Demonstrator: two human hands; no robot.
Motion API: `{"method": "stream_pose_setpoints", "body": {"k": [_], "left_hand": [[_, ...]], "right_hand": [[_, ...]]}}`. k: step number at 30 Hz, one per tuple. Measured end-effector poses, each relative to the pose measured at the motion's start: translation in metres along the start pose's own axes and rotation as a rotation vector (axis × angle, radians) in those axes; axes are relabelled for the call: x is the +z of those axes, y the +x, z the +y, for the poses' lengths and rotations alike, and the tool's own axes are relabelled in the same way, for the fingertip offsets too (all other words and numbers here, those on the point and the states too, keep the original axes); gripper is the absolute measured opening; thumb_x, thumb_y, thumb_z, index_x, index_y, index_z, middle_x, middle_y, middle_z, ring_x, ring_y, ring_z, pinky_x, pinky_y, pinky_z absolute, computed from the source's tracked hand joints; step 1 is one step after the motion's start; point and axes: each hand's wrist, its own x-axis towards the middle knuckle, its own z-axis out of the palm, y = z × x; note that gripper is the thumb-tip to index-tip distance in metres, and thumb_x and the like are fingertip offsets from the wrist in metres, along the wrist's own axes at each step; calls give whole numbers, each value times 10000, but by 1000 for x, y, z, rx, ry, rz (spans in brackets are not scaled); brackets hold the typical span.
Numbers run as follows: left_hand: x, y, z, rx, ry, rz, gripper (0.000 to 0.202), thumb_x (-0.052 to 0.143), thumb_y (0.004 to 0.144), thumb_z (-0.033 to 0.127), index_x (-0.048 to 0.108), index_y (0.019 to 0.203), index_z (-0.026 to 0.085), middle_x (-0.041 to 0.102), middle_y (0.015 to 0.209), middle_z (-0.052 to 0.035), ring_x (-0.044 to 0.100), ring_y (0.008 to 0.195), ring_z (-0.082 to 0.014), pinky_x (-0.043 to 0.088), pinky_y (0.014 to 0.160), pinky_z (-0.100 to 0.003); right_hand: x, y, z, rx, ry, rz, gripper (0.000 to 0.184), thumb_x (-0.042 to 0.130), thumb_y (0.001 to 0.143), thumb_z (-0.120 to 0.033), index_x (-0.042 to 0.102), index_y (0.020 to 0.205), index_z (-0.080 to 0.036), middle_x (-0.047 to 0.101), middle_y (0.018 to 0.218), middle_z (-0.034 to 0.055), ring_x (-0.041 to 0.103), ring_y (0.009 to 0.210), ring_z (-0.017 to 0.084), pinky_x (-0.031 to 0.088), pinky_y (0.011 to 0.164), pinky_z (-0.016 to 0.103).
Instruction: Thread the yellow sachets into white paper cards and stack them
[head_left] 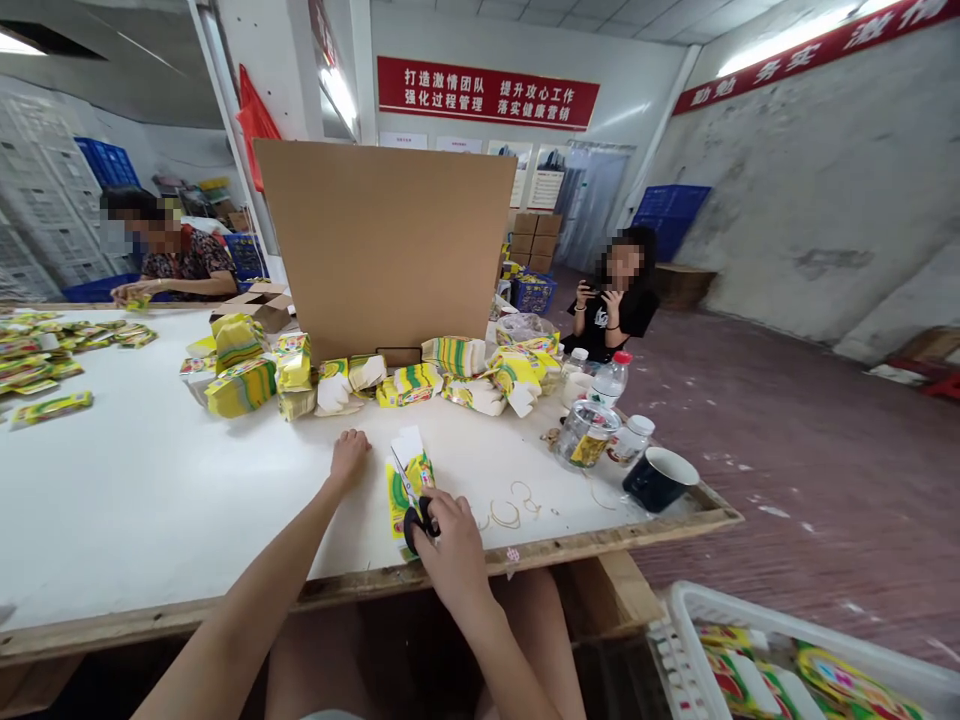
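Note:
My right hand (455, 545) grips the black-handled scissors (409, 482), whose blades point away from me. Beneath them a flat yellow-green printed carton (397, 500) lies on the white table, its white flap towards the far side. To the left, my left hand (350, 456) rests on the table with its fingers curled in, and I see nothing in it. Beyond both hands stands a row of bundled yellow cartons (409, 384). A few loose rubber bands (504, 514) lie right of my right hand.
A large cardboard sheet (390, 250) stands behind the bundles. At the right are a clear jar (587, 435), bottles and a dark mug (660, 480). A white basket (686, 640) holds packs below. Packets (37, 360) lie far left. Two other people sit beyond the table.

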Motion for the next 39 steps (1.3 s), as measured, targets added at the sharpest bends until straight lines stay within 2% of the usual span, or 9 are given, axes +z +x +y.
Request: {"method": "stream_pose_setpoints", "body": {"k": [5, 8, 11, 14, 17, 20, 23, 28, 39], "left_hand": [[15, -9, 8, 100, -11, -64, 325, 588, 928, 320, 579, 1218, 173, 616, 1233, -98, 638, 1028, -230, 555, 860, -441], [1, -23, 2, 134, -44, -14, 323, 592, 926, 321, 582, 1210, 167, 625, 1211, -94, 646, 1003, -223, 562, 839, -429], [-22, -47, 2, 143, -87, 143, 299, 583, 930, 315, 586, 1185, 159, 630, 1173, -88, 643, 979, -218, 558, 827, -424], [-37, -75, 22, 213, -147, 262, 196, 458, 969, 257, 589, 1089, 175, 614, 1110, -104, 606, 1020, -240, 542, 839, -436], [-37, -100, 54, 375, -211, 212, 117, 497, 942, 246, 601, 992, 226, 621, 1113, -80, 578, 1104, -237, 508, 934, -417], [-29, -116, 77, 476, -250, 139, 97, 536, 915, 202, 620, 946, 240, 633, 1142, -69, 578, 1120, -233, 497, 952, -406], [-22, -121, 83, 493, -274, 113, 117, 531, 912, 168, 622, 946, 234, 638, 1140, -75, 575, 1112, -242, 488, 949, -430], [-20, -120, 80, 477, -300, 99, 133, 515, 917, 156, 616, 967, 226, 628, 1149, -82, 555, 1137, -242, 470, 981, -444], [-18, -122, 84, 425, -342, 95, 147, 486, 930, 181, 611, 990, 231, 611, 1163, -88, 540, 1160, -245, 464, 1004, -441]], "right_hand": [[-5, 3, 9, 27, -9, 38, 124, 657, 756, -111, 655, 793, -229, 709, 1169, 36, 623, 1041, 231, 493, 881, 343], [-30, 10, 31, 123, -68, 125, 82, 639, 811, -194, 677, 879, -217, 681, 1151, 78, 610, 1051, 224, 478, 877, 320], [-60, 22, 66, 287, -188, 201, 166, 636, 838, -345, 692, 839, -188, 655, 1071, 155, 584, 1053, 302, 446, 859, 392], [-73, 38, 102, 434, -271, 141, 194, 711, 774, -347, 667, 663, -194, 663, 775, 126, 635, 856, 322, 443, 723, 387], [-69, 49, 119, 481, -301, 66, 135, 758, 695, -186, 647, 618, -191, 642, 627, 84, 653, 731, 299, 426, 653, 348], [-59, 49, 110, 394, -273, 27, 87, 687, 741, -110, 685, 743, -197, 681, 680, 66, 664, 741, 259, 435, 672, 322], [-47, 36, 79, 176, -181, -27, 125, 603, 857, -160, 705, 881, -229, 706, 827, 42, 660, 831, 216, 467, 758, 312], [-27, 16, 33, -170, -56, -138, 158, 755, 780, -187, 730, 901, -286, 636, 1030, 21, 582, 1017, 206, 464, 914, 320], [-19, 12, 29, -250, -139, -72, 172, 615, 833, -56, 638, 811, -225, 573, 963, 61, 496, 908, 253, 431, 829, 394]]}}
